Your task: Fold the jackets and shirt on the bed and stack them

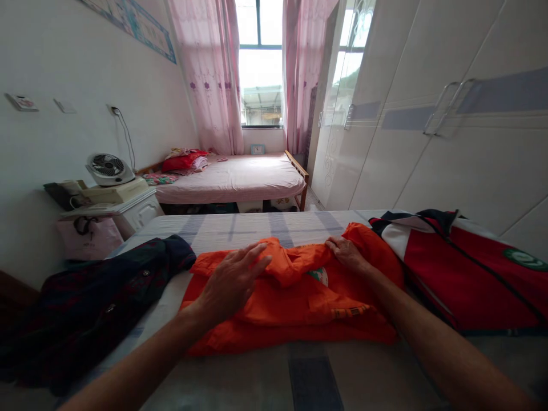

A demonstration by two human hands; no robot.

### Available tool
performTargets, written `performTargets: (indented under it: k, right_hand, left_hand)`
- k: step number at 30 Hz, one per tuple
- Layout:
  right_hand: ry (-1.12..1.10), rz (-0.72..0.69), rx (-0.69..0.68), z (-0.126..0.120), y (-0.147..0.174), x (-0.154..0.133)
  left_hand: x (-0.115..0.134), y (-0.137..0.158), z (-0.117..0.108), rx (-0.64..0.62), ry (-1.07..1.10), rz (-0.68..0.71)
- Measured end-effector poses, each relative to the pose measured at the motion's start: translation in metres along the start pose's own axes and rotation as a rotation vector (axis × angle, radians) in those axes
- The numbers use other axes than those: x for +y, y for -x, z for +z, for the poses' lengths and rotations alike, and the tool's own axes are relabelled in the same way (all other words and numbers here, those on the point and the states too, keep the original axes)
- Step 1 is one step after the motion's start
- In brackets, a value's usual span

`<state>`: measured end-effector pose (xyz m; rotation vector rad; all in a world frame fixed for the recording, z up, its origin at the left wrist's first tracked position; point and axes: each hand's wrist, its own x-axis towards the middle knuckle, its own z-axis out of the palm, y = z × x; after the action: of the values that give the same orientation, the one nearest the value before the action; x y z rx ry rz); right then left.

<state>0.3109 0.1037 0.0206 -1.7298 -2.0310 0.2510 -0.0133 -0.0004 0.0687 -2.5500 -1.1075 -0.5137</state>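
An orange jacket (274, 319) lies partly folded on the bed in front of me, with a green-and-white emblem partly covered by its folds. My left hand (233, 279) is over its left part, fingers stretched out and apart, holding nothing. At the jacket's far edge, right of the middle, my right hand (346, 254) has its fingers bent onto the cloth, pinching a fold. The right sleeve area bunches up beside that hand.
A dark plaid garment (128, 297) lies left on the checked bedsheet (317, 377). On the right is a red, white and navy jacket (466, 274). Beyond stand a second bed (244, 174), a white cabinet with a fan (109, 167), and a tall wardrobe (428, 171).
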Motion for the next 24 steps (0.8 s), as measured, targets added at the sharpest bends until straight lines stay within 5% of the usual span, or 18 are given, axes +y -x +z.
performTargets:
  k: [5, 8, 13, 17, 21, 24]
  right_hand:
    - [0.069, -0.02, -0.019, -0.005, 0.003, -0.001]
    - [0.105, -0.014, -0.026, -0.007, 0.001, 0.001]
    - [0.119, 0.005, 0.011, -0.007, -0.007, 0.003]
    - [0.112, 0.023, 0.03, -0.007, -0.015, 0.005]
    - [0.139, 0.013, -0.016, -0.004, -0.013, 0.005]
    - [0.161, -0.008, 0.019, -0.009, -0.003, -0.008]
  left_hand:
    - [0.0, -0.06, 0.01, -0.332, 0.324, 0.227]
    - [0.003, -0.075, 0.014, -0.413, 0.325, 0.311]
    - [0.009, -0.059, -0.008, -0.273, 0.129, 0.249]
    - [0.037, -0.021, -0.013, -0.128, -0.149, 0.189]
    - [0.058, 0.017, 0.005, -0.229, -0.005, 0.17]
    - [0.048, 0.027, 0.002, -0.029, 0.116, 0.042]
